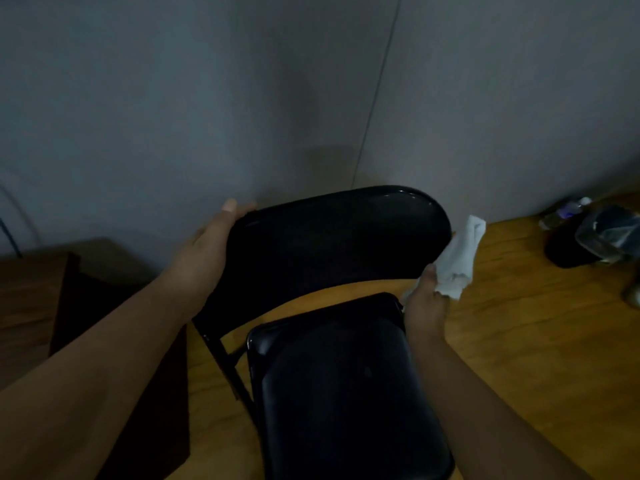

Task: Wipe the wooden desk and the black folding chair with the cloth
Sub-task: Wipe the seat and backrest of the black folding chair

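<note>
Your left hand grips the backrest's left end, your right hand clutches the cloth at its right end, backrest spanning sideways between them.

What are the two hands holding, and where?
The left hand grips the chair backrest at its left edge. The right hand holds the white cloth by its lower end.

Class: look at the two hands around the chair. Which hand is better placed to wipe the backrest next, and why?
The right hand: it already grips the white cloth at the backrest's right edge. The left hand holds the backrest's left edge, steadying the chair.
</note>
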A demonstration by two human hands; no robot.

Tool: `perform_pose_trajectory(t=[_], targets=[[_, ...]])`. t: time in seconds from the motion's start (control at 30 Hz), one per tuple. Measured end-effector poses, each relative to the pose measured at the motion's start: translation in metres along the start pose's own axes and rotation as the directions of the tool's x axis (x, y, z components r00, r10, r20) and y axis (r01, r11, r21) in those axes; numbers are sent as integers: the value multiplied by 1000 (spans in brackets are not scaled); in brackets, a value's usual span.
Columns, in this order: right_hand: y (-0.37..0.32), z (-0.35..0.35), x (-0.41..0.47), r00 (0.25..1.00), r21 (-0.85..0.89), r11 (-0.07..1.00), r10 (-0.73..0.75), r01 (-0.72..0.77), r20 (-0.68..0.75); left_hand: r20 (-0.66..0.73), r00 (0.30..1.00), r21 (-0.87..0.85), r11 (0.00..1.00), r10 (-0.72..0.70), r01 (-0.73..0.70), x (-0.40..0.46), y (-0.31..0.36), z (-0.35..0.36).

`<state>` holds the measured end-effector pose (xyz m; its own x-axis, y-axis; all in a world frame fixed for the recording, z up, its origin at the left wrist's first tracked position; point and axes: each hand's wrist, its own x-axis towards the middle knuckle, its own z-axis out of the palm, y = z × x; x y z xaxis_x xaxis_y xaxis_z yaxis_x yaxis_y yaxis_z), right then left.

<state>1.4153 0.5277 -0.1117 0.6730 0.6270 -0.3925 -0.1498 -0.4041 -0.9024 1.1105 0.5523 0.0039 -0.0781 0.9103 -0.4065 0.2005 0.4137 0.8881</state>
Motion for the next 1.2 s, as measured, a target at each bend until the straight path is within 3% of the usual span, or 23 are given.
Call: perform_pose_trajectory(t=[0.1, 0.2, 0.27, 0.33, 0.4, 0.5, 0.6, 0.73, 0.8, 0.9, 1.0, 1.07, 1.13, 1.2], targets=[[-3, 32, -21, 938, -56, 937, -343, 346, 56, 5, 999, -179, 983, 47, -45, -6, 6, -4], [24, 68, -69, 811, -129, 819, -508, 559, 291, -111, 991, -221, 970, 80, -103, -12, 0, -20], [57, 86, -120, 607, -267, 560, -604, 784, 517, -189, 978, -238, 962, 86, -131, -15, -10, -34], [91, 98, -172, 363, -272, 242, -562, 931, 743, -255, 964, -280, 949, 74, -147, -17, -20, -47], [116, 101, -205, 173, -145, 98, -438, 985, 882, -289, 955, -288, 945, 70, -156, -21, -29, -61], [116, 102, -205, -82, -8, -236, -367, 972, 927, -340, 937, -269, 947, 76, -175, -30, -41, -81], [76, 118, -181, -204, 43, -375, -401, 926, 893, -424, 902, -223, 956, 78, -188, -38, -50, -92], [10, 151, -167, -284, 34, -521, -408, 853, 868, -440, 898, -280, 948, 11, -149, -55, -51, -88], [-17, 158, -151, -285, 17, -539, -418, 842, 863, -404, 915, -261, 958, 5, -121, -61, -44, -80], [-41, 146, -118, -225, -80, -513, -505, 855, 833, -354, 933, -175, 976, 62, -131, -72, -33, -66], [-51, 113, -66, -55, -289, -429, -630, 856, 775, -298, 938, 35, 984, 175, -172, -73, -34, -54], [-55, 79, -25, 131, -436, -259, -716, 862, 686, -250, 949, 111, 979, 194, -171, -73, -41, -44], [-52, 46, 1, 315, -531, -11, -795, 847, 519, -195, 963, 122, 979, 184, -163, -74, -49, -33], [-49, 21, 14, 460, -541, 196, -787, 818, 410, -143, 976, 102, 983, 163, -149, -73, -56, -22]])
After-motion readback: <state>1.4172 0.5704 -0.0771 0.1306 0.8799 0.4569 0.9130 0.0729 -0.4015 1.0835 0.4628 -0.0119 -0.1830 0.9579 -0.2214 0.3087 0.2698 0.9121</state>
